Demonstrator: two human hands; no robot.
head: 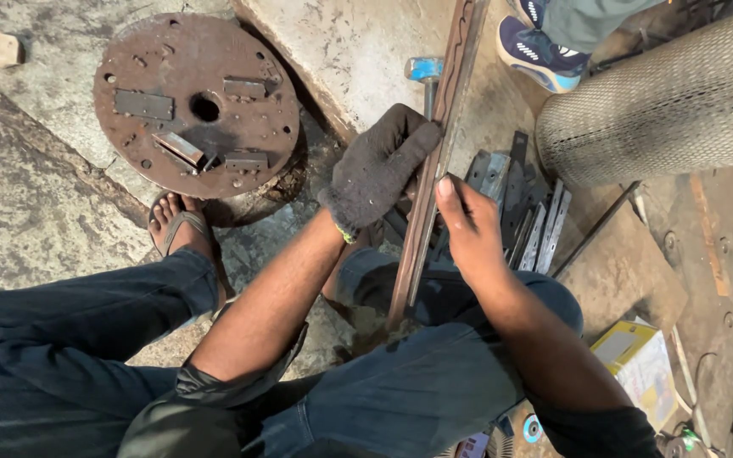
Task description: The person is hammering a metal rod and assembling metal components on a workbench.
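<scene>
A long rusty metal bar [444,93] runs from the top of the view down to my lap. My left hand [377,165], in a dark work glove, grips the bar on its left side. My bare right hand [467,222] holds the same bar slightly lower on its right side, thumb pressed against the edge. A hammer with a blue-banded head [425,71] lies on the floor just beyond my left hand, next to the bar.
A rusty round steel disc [197,103] with welded plates lies at upper left. Several flat metal strips [526,216] are piled right of the bar. A ribbed grey cylinder [672,102], another person's blue shoe [538,53] and a yellow box [638,360] are on the right.
</scene>
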